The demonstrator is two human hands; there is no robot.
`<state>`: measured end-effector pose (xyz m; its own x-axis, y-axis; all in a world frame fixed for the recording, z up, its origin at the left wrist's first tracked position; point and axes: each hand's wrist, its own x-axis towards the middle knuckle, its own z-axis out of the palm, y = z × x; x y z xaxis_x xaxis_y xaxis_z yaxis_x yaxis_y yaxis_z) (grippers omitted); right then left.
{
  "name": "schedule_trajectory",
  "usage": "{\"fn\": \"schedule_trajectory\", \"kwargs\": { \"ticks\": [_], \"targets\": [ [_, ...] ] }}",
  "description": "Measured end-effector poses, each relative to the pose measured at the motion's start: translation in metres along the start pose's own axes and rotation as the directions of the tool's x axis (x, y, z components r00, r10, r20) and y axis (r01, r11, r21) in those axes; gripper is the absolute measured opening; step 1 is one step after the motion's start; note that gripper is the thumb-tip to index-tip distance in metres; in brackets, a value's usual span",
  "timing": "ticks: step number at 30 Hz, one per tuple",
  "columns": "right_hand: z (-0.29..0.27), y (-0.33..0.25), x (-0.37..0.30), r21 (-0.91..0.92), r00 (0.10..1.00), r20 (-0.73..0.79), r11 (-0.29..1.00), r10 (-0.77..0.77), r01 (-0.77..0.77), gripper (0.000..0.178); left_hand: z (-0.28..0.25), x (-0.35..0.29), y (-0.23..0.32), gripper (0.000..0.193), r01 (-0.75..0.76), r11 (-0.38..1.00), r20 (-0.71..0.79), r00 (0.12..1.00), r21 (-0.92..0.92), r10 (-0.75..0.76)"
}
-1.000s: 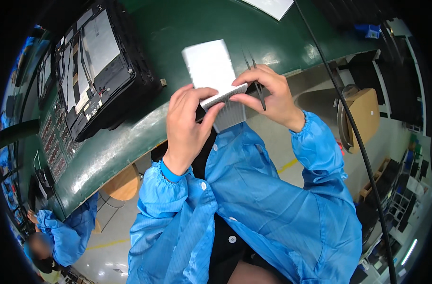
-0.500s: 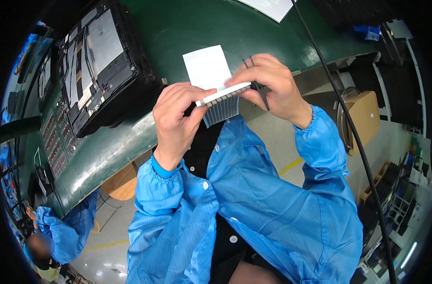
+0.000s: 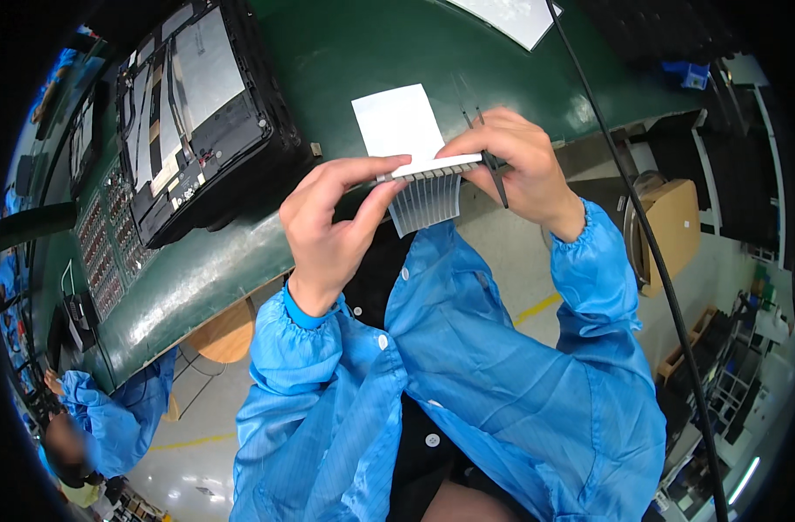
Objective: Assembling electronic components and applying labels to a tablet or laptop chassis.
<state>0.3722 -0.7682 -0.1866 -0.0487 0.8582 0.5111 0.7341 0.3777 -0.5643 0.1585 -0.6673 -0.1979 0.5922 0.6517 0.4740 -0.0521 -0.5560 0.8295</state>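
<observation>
A white sheet (image 3: 399, 122) is bent over at a ridge, and its grey, see-through striped part (image 3: 425, 207) hangs down on the side nearer me. It looks like a sheet of adhesive strips. My left hand (image 3: 332, 213) pinches the left end of the ridge between thumb and fingers. At the right end, my right hand (image 3: 521, 165) grips the sheet. That same hand also holds black tweezers (image 3: 499, 181), their thin tips pointing away over the green table. The fingers behind the sheet are partly hidden.
An opened black device (image 3: 193, 96) with exposed inner parts lies at the left of the green table (image 3: 319, 52). Circuit boards (image 3: 106, 248) are beside it. A black cable (image 3: 650, 217) crosses the right side. Another person (image 3: 110, 426) in blue sits at lower left.
The whole view has shifted slightly. The sheet appears a little farther right, still between both hands. My left forefinger is now stretched straighter along the ridge, and my right fingers have stopped blurring.
</observation>
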Motion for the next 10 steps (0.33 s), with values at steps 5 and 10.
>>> {"fn": "schedule_trajectory", "kwargs": {
  "ticks": [5,10],
  "targets": [
    [0.001,-0.001,0.0,0.167,0.991,0.027,0.977,0.131,-0.134,0.026,0.008,0.003,-0.011,0.027,-0.267,0.962,-0.117,0.955,0.064,0.272],
    [-0.002,0.01,0.01,0.1,0.993,-0.035,0.989,0.116,-0.112,0.026,0.015,0.004,-0.01,0.033,-0.274,0.949,-0.304,0.901,0.156,0.31]
  ]
}}
